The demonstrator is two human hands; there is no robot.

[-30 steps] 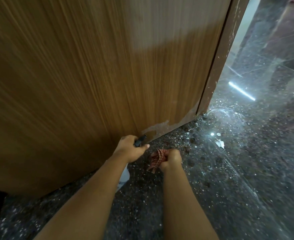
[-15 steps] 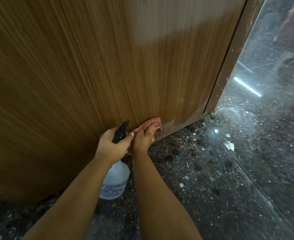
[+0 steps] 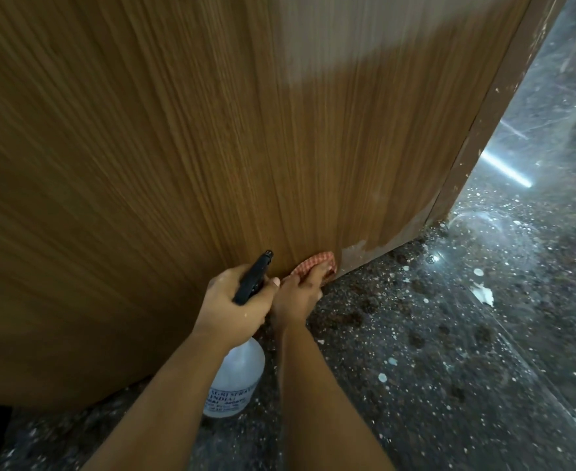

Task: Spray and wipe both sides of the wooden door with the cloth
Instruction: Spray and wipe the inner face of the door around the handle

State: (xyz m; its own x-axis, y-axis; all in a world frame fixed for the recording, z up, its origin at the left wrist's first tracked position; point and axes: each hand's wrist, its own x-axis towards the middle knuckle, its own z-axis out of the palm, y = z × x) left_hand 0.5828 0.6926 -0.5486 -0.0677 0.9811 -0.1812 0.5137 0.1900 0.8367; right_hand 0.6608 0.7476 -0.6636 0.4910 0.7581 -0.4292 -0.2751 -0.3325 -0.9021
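Red-checked cloth (image 3: 315,262) sits under the right hand (image 3: 298,294), fingers laid over it and pressing it flat against the door (image 3: 212,130) near the bottom edge. Cloth touches the wood, just left of a pale chipped patch (image 3: 356,253) on the door's lower corner. Fingers look mostly straight, not wrapped round the cloth; thumb side is partly hidden by the other hand.

Left hand (image 3: 234,302) grips the neck of a spray bottle (image 3: 237,375), fingers curled round it. Black trigger head (image 3: 254,277) sticks up out of the fist, tilted toward the door, nozzle close to the wood. Translucent white body hangs below the wrist, with a printed label too blurred to read. The two hands touch, left thumb against the right hand's knuckle side. Both forearms come in from the bottom of the frame, bare.

Door fills most of the view: brown wood grain running vertically, a lighter band across the upper right. Its darker brown edge (image 3: 483,130) runs diagonally on the right, speckled with pale flecks. Bottom edge sits just above the floor (image 3: 449,368).

Floor is dark polished stone, speckled, with pale spots and splashes. A small white scrap (image 3: 483,294) lies well right of the hands. A bright strip-light reflection (image 3: 505,171) shows on the floor beyond the door edge.
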